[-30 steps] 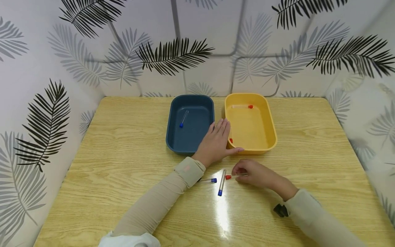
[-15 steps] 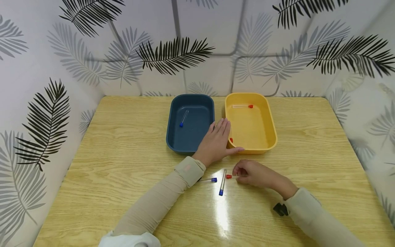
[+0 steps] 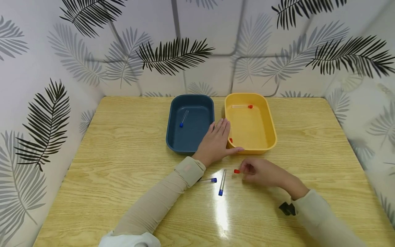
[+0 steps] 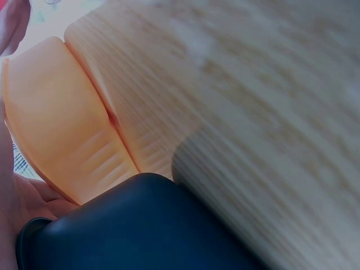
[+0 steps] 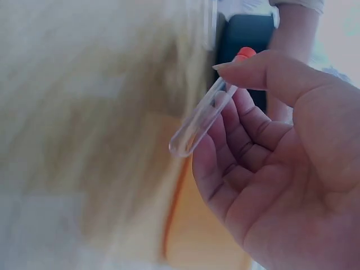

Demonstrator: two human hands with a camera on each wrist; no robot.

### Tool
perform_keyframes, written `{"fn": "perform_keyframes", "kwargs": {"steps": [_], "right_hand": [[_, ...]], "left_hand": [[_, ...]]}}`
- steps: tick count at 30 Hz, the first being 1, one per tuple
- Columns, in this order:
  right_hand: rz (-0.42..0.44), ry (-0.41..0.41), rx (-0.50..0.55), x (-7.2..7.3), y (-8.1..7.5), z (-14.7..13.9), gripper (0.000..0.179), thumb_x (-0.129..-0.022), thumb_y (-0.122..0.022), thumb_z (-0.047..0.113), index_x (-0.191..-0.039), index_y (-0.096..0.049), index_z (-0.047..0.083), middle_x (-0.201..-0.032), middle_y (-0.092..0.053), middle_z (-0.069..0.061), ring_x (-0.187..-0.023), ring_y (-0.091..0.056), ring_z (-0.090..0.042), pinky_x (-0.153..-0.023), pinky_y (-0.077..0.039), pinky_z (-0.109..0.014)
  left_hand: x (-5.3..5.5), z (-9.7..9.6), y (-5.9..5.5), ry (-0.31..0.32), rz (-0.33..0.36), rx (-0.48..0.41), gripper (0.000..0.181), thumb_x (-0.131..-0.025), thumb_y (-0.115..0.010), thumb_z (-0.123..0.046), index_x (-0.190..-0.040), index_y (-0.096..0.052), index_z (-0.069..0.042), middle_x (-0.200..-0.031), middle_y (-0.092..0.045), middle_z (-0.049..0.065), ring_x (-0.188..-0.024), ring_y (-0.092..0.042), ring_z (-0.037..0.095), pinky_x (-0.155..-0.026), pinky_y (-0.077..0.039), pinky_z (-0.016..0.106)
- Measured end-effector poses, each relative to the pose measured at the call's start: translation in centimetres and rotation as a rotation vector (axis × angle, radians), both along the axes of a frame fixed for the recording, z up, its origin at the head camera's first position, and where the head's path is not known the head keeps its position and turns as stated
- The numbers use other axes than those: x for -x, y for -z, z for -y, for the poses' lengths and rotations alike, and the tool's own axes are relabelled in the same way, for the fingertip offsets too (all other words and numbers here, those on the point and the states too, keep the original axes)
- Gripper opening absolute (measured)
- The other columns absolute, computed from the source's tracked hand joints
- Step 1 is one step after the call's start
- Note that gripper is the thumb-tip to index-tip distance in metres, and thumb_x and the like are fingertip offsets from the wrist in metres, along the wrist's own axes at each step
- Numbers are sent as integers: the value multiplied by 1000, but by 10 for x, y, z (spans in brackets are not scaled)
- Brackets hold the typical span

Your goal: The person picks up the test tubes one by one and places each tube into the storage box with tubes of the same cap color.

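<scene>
Left of the yellow rounded-rectangular bin (image 3: 253, 132) on your light wood-grain table (image 3: 123, 144) stands the dark blue rounded-rectangular bin (image 3: 191, 139), and your left hand (image 3: 213, 144) lies between them, fingers straight along the yellow bin's left rim, thumb stretched over its near rim. In front of the yellow bin, your right hand (image 3: 260, 172) pinches a clear red-capped tube (image 5: 198, 125), and off its near left corner lie a clear blue-capped tube (image 3: 222, 181) and another partly hidden by your left sleeve (image 3: 163, 195). Inside the yellow bin, a second red-capped tube (image 3: 242, 106) lies by the far wall and a small red cap (image 3: 230, 140) shows at the near left corner.
</scene>
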State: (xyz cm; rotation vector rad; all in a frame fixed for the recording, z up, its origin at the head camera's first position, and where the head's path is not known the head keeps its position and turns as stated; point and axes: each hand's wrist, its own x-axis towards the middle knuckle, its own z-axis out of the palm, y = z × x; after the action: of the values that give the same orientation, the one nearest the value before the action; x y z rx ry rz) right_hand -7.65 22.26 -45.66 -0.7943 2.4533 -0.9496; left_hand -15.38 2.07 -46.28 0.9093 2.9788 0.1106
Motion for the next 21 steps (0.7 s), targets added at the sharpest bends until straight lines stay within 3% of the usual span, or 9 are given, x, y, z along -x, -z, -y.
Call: {"fn": "perform_keyframes", "kwargs": {"steps": [4,11,21], "right_hand": [[-15,25,59,4,-11,-13,14,-80,-62,0,-92,-60,7,-83,-58,0,-74,-53,-12,-66,-48,-26],[34,172,83,9,-34,-33,11,-85,-63,5,-95,-59,8,-85,-59,0,-79,-55,-16,-66,-49,-26],[-71,411,157,20,-49,-45,21,-90,-62,19,-101,-57,3,-92,-60,-8,-84,-58,-15,-68,-50,-21]], "left_hand": [[0,0,0,2,-2,-3,108,-76,-8,-83,-149,-10,-5,-155,-7,9,-141,1,19,-112,0,40],[0,0,0,7,-4,-3,107,-76,-9,-83,-149,-9,-5,-155,-7,9,-141,2,20,-112,1,39],[1,0,3,8,-16,-4,108,-76,-8,-83,-149,-8,-5,-155,-9,9,-141,2,19,-112,0,39]]}}
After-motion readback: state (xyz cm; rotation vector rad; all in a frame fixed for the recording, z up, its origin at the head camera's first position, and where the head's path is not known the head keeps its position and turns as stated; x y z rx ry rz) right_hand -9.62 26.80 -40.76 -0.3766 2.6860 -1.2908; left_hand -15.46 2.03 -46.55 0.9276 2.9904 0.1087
